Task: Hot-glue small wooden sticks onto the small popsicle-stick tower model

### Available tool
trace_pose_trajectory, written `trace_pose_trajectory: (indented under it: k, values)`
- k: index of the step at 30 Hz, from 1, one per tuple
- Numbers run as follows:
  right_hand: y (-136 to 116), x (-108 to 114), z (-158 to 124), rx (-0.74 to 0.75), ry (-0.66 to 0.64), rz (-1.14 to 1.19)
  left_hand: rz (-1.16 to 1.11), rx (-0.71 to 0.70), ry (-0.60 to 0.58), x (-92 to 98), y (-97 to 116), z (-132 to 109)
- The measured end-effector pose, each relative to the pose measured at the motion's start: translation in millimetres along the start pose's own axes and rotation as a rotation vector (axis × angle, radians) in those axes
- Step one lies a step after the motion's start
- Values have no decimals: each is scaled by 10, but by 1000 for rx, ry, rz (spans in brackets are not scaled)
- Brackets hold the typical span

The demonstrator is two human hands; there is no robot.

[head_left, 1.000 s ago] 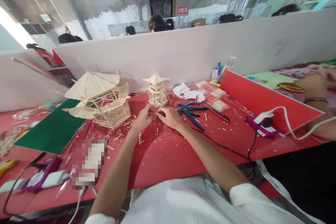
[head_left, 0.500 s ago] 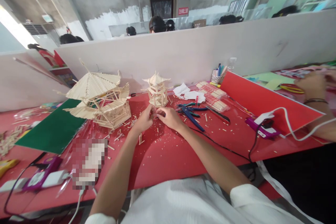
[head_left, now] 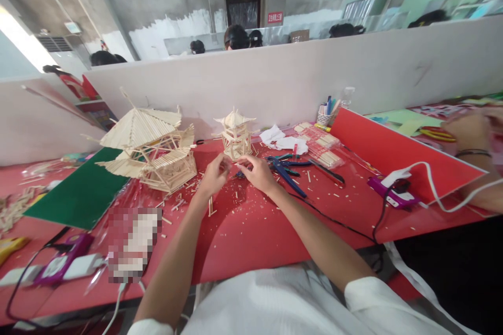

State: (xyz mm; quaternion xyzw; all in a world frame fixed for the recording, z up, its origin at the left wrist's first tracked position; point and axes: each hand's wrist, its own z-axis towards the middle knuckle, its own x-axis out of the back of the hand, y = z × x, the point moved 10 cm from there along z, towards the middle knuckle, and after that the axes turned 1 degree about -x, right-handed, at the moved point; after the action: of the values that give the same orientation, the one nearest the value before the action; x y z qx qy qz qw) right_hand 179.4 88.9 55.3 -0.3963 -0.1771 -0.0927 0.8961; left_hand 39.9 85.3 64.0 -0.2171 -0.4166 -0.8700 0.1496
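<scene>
In front of the small stick pavilion (head_left: pixel 236 138), my two hands are a short gap apart. My left hand (head_left: pixel 215 175) has its fingers curled, with thumb and fingertips close together. My right hand (head_left: pixel 256 172) is closed in a similar pinch, its fingertips pointing left towards the other hand. Whatever is between the fingertips of either hand is too small to make out. Left of my hands stands a larger stick pavilion (head_left: pixel 168 167) with slatted roofs. Snippets of wooden stick lie scattered over the red tabletop (head_left: pixel 251 235).
Blue-handled pliers (head_left: pixel 288 175) lie right of my hands, near white tissue (head_left: pixel 291 143) and bagged sticks (head_left: pixel 324 149). A red board (head_left: pixel 401 154) leans at the right, with another person's arm (head_left: pixel 473 141) beyond it. A green board (head_left: pixel 84 188) and a purple power strip (head_left: pixel 65 261) are at the left.
My hands have moved apart: the fingertips were close together or touching, and now there is a gap between them. The pavilions and tools have stayed in place.
</scene>
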Motion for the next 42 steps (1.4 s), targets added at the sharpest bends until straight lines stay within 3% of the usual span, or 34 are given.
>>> trace_pose_trajectory:
  k: [13, 21, 26, 34, 38, 42]
  values:
    - [-70, 5, -2, -48, -16, 35, -60, 30, 6, -19, -24, 21]
    - [-62, -7, -8, -37, -20, -37, -152, 90, -82, -135, -97, 25]
    - [-46, -8, 12, -30, -55, -134, -234, 121, -22, -126, -188, 12]
    - [335, 475, 104, -160, -92, -567, -290, 195, 72, -22, -357, 36]
    - [726, 785, -32, -409, -202, -817, -320, 230, 87, -11, -437, 28]
    - [1029, 995, -245, -613, -363, -920, -351, 271, 91, 0, -507, 17]
